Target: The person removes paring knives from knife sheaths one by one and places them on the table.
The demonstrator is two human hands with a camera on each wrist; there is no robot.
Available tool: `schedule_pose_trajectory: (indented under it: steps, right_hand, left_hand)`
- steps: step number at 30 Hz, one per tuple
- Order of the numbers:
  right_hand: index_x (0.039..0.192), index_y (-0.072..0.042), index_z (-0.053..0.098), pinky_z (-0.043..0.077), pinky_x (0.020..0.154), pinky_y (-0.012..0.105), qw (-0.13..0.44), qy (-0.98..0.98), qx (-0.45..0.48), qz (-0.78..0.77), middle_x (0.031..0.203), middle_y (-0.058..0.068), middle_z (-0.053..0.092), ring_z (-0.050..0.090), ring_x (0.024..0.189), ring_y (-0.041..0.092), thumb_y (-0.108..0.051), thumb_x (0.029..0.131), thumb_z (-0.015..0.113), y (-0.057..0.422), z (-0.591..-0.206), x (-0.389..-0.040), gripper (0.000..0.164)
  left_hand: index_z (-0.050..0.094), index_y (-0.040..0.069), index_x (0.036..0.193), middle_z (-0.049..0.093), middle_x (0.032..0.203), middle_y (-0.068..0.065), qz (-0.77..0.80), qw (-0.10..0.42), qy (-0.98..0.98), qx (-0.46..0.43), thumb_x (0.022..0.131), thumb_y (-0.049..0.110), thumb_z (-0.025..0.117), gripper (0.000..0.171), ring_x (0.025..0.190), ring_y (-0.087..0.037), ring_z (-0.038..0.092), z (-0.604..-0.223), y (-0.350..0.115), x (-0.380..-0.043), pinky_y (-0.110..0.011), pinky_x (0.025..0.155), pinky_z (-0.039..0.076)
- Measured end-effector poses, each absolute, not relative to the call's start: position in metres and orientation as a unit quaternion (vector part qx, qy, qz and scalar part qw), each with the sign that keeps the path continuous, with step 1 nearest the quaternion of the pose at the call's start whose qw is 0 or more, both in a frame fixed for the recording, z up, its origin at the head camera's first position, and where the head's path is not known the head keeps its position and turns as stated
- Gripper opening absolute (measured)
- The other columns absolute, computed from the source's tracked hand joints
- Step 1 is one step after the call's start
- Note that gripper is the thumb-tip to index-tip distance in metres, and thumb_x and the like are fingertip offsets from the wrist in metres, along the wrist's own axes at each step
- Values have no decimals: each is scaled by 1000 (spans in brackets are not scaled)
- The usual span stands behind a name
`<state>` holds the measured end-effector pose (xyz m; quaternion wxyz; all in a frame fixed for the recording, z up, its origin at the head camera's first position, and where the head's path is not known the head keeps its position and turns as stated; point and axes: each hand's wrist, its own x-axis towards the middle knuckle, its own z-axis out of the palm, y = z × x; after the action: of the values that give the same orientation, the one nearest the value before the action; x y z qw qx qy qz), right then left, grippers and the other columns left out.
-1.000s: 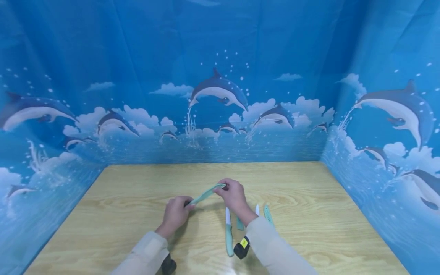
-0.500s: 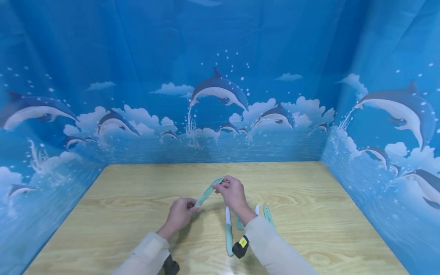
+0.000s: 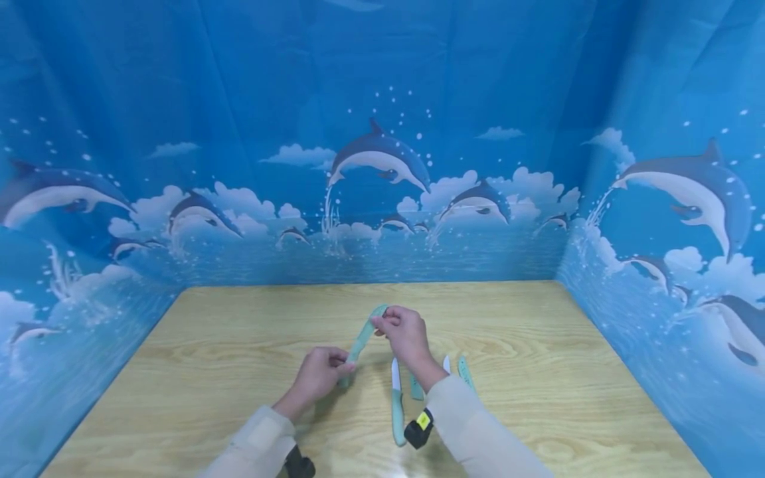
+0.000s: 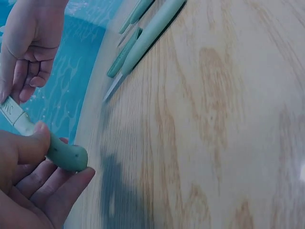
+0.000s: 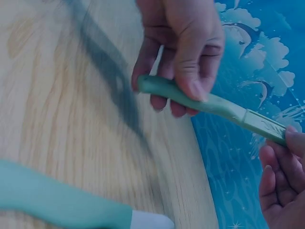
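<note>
A mint-green knife with its blade inside a green sheath is held above the table between both hands. My left hand (image 3: 319,375) grips the knife handle (image 5: 214,105), thumb on top and fingers beneath. At the far end, my right hand (image 3: 408,334) pinches the sheath (image 5: 265,126) between thumb and fingers. The sheath carries raised lettering and meets the handle squarely. On the table below the right forearm lies another green-handled knife (image 3: 398,411) with a bare white blade. Beside it is a loose green sheath (image 3: 416,388), partly hidden by the right arm.
Past the right wrist, a further white blade (image 3: 446,364) and another green sheath (image 3: 465,372) lie partly covered by the sleeve. The wood-grain table (image 3: 239,332) is bordered by blue dolphin-print curtains (image 3: 382,199) at the back and sides.
The sheathed knife has swung to a steeper angle, its sheath end pointing farther away. My left hand has shifted a little to the right; the right hand stays nearly in place.
</note>
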<state>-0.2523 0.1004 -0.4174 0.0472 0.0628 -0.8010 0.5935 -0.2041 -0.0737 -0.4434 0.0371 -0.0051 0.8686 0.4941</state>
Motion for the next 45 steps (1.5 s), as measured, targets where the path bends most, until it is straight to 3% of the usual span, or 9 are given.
schedule_pose_trajectory:
  steps: [7, 16, 28, 34, 45]
  right_hand:
    - [94, -3, 71, 56, 64, 27, 64, -798, 87, 593, 82, 7, 74, 69, 73, 18, -24, 89, 72, 95, -417, -249, 21]
    - [98, -1, 70, 57, 64, 27, 62, -804, 97, 584, 85, 10, 74, 70, 77, 24, -20, 88, 73, 90, -411, -245, 22]
    - [104, -3, 69, 58, 72, 29, 18, -801, 92, 591, 91, 7, 74, 68, 79, 15, -20, 89, 72, 91, -413, -244, 23]
    - [111, -1, 67, 59, 75, 30, 4, -809, 109, 578, 94, 8, 74, 69, 85, 17, -20, 91, 70, 92, -412, -244, 28]
    - [105, -3, 69, 58, 72, 29, 7, -808, 101, 581, 91, 7, 74, 68, 81, 15, -17, 90, 70, 93, -414, -243, 20]
  left_hand:
    - [67, -6, 98, 71, 81, -8, 519, 64, 852, 25, 85, 7, 73, 19, 67, -14, 65, -439, -65, -200, -30, 60, 59]
    - [67, -9, 103, 72, 86, -13, 542, 76, 835, 47, 86, 4, 72, 22, 77, -21, 70, -437, -61, -198, -29, 66, 60]
    - [69, -5, 103, 73, 87, -11, 550, 80, 830, 44, 86, 12, 73, 24, 76, -18, 70, -438, -60, -199, -29, 68, 60]
    - [72, -1, 98, 74, 83, -8, 534, 68, 842, 43, 88, 16, 72, 20, 71, -15, 68, -437, -61, -201, -29, 65, 59]
    - [73, 4, 86, 70, 70, -1, 494, 54, 865, 67, 92, 17, 67, 16, 61, -10, 62, -435, -59, -199, -26, 57, 55]
